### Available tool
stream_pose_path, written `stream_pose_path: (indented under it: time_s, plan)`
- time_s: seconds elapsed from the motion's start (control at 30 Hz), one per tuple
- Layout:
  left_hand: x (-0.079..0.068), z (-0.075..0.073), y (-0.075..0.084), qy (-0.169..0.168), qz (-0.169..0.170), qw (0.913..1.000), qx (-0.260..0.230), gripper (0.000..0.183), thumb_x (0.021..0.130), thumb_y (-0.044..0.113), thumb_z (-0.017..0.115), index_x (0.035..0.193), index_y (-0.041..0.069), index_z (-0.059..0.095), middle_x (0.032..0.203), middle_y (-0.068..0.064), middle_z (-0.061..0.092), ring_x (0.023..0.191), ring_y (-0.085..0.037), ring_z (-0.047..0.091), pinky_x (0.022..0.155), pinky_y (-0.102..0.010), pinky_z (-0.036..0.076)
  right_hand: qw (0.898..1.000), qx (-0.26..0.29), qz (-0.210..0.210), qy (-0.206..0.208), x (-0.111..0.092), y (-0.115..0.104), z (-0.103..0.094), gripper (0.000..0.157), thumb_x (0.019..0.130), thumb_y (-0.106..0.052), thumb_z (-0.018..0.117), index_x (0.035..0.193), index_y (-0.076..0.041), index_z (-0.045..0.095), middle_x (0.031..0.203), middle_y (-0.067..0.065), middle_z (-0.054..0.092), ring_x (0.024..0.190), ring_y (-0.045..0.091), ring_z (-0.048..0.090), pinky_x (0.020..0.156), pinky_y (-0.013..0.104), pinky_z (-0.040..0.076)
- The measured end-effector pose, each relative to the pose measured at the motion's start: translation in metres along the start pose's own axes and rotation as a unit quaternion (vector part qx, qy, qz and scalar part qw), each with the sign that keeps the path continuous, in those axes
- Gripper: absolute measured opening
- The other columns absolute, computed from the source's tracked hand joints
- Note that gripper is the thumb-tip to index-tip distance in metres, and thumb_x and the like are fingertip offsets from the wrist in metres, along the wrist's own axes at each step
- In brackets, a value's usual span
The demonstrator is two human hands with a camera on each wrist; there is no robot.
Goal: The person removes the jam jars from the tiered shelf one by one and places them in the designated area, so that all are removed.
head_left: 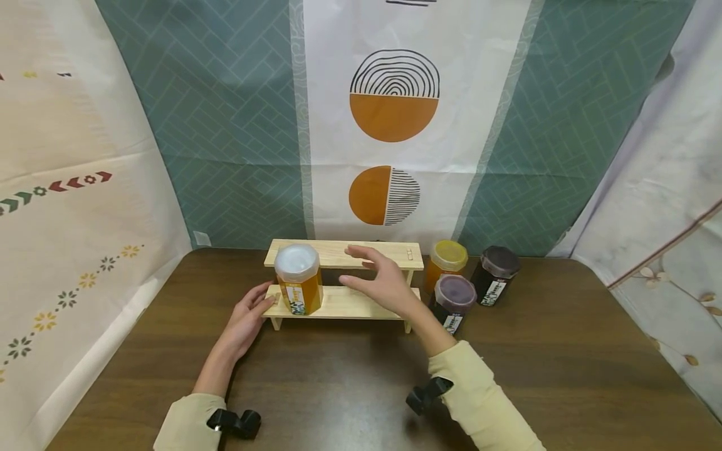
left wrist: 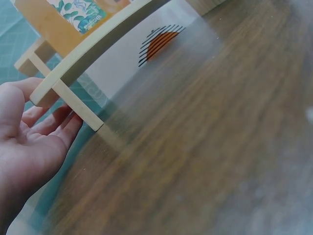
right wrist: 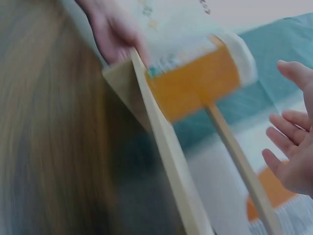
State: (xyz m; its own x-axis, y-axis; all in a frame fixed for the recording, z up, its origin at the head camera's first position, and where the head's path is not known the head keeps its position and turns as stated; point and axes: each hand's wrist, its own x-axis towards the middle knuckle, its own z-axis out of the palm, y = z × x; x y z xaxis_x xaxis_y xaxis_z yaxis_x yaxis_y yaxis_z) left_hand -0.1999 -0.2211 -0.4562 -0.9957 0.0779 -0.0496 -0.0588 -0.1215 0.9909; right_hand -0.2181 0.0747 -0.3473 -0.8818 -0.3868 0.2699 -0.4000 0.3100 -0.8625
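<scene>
The honey jar (head_left: 298, 279) (white lid) stands on the wooden rack's (head_left: 361, 302) lower shelf, left end. The left hand (head_left: 246, 318), grip wide, touches that end. The right hand (head_left: 382, 283), grip wide and holding nothing, hovers above the rack.

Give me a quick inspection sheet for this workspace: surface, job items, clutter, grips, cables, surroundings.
Surface: dark wood table, bare in front.
Job's things: two-tier wooden rack; white-lidded orange jar upright on its lower shelf, left end.
Clutter: yellow-lidded jar and two dark-lidded jars right of the rack.
Grips: left hand open, fingers touching the rack's left end; right hand open above the rack, holding nothing.
Cables: nothing seen.
Surroundings: patterned cloth backdrop behind and on both sides.
</scene>
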Motion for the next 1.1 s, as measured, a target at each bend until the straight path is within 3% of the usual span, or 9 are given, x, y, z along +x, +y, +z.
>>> stream_pose_path:
  time_s: [0.2, 0.4, 0.77, 1.1]
  plan:
    - [0.001, 0.003, -0.002, -0.002, 0.004, 1.0, -0.005, 0.057, 0.103, 0.015, 0.049, 0.148, -0.005, 0.021, 0.145, -0.024, 0.031, 0.107, -0.004, 0.052, 0.089, -0.019, 0.044, 0.997, 0.059, 0.029, -0.027, 0.024, -0.007, 0.043, 0.079, 0.081, -0.025, 0.08, 0.147, -0.008, 0.039, 0.145, 0.005, 0.044, 0.129, 0.026, 0.044, 0.104, 0.042, 0.037]
    - [0.001, 0.003, -0.003, -0.003, 0.008, 1.0, -0.002, 0.056, 0.103, 0.015, 0.048, 0.148, -0.005, 0.021, 0.145, -0.025, 0.03, 0.107, -0.004, 0.053, 0.089, -0.019, 0.044, 0.991, 0.117, 0.044, -0.043, 0.038, -0.014, 0.062, 0.083, 0.08, -0.019, 0.08, 0.149, -0.008, 0.035, 0.145, 0.004, 0.043, 0.123, 0.028, 0.049, 0.096, 0.039, 0.044]
    - [0.001, 0.001, -0.001, -0.004, 0.004, 0.9999, -0.011, 0.055, 0.103, 0.012, 0.046, 0.149, -0.005, 0.02, 0.146, -0.024, 0.03, 0.108, -0.004, 0.052, 0.091, -0.019, 0.043, 0.992, 0.094, 0.058, -0.056, 0.05, -0.017, 0.067, 0.078, 0.075, -0.016, 0.085, 0.142, -0.009, 0.046, 0.127, 0.006, 0.056, 0.108, 0.02, 0.056, 0.089, 0.034, 0.049]
    - [0.0, -0.002, -0.002, -0.002, 0.016, 0.9998, -0.007, 0.055, 0.103, 0.013, 0.047, 0.148, -0.006, 0.022, 0.143, -0.023, 0.032, 0.106, -0.004, 0.052, 0.089, -0.019, 0.044, 0.99, 0.127, -0.001, -0.06, 0.044, -0.005, 0.062, 0.066, 0.071, -0.009, 0.086, 0.13, -0.009, 0.057, 0.117, 0.005, 0.061, 0.1, 0.019, 0.059, 0.083, 0.033, 0.051]
